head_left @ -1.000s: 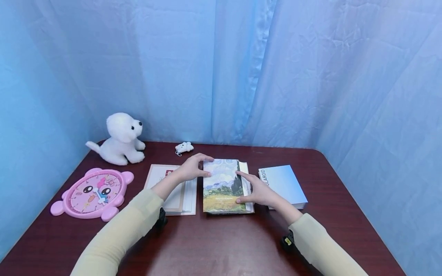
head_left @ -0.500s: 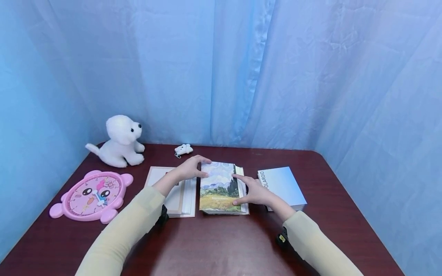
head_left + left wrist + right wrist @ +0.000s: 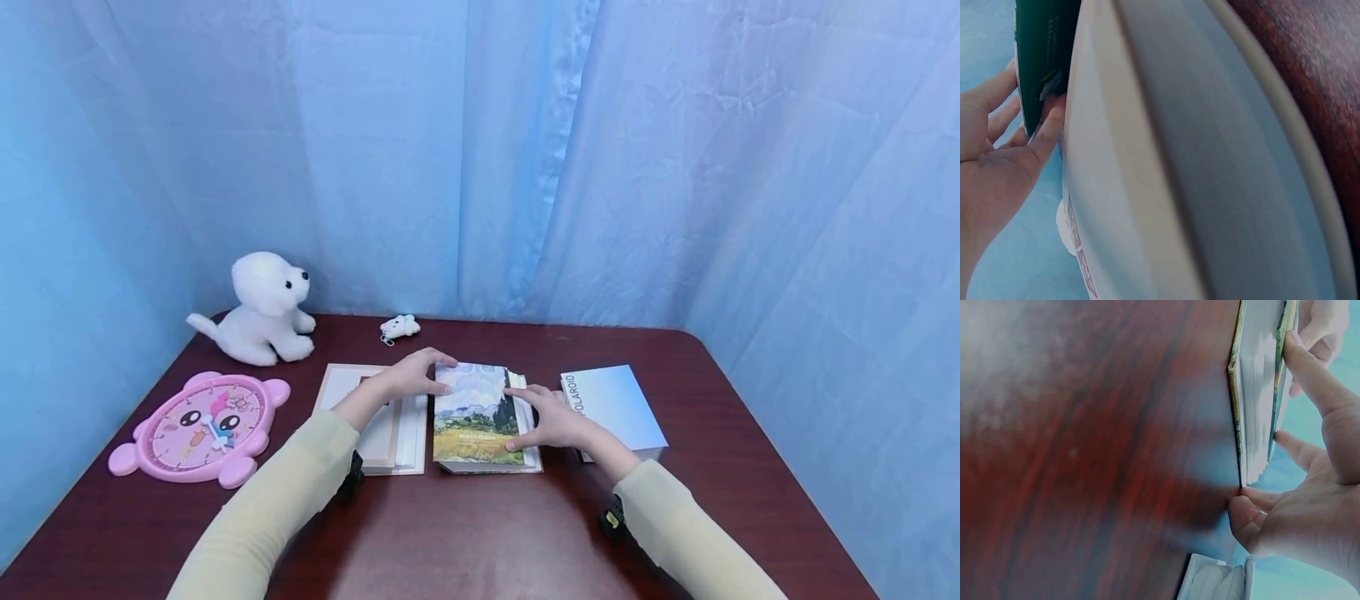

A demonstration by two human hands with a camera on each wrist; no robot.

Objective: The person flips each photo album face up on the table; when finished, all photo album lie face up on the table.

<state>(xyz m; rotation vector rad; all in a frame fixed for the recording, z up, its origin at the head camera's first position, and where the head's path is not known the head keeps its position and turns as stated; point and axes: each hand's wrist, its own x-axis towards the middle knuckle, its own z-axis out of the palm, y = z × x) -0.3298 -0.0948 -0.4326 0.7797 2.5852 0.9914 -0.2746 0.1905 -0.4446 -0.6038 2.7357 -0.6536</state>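
A book with a painted landscape cover (image 3: 471,421) lies in the middle of the table, its page block showing along the right side. My left hand (image 3: 408,373) grips its far left corner. In the left wrist view the thumb lies in front of the dark green spine (image 3: 1038,37), other fingers behind it. My right hand (image 3: 557,419) touches the cover's right edge with spread thumb and index finger. In the right wrist view, the page block (image 3: 1257,394) shows between the covers, and the lower fingers sit curled at the bottom cover's edge.
Pale books (image 3: 408,454) lie stacked to the left, partly under my left forearm. A blue-white Polaroid book (image 3: 618,404) lies to the right. Farther left are a pink clock (image 3: 206,429) and a white plush dog (image 3: 262,312). A small white keychain toy (image 3: 401,325) is at the back.
The landscape book has shifted slightly left and toward me, and its top cover sits a little lower. Both hands have moved with it, keeping their places on its edges.
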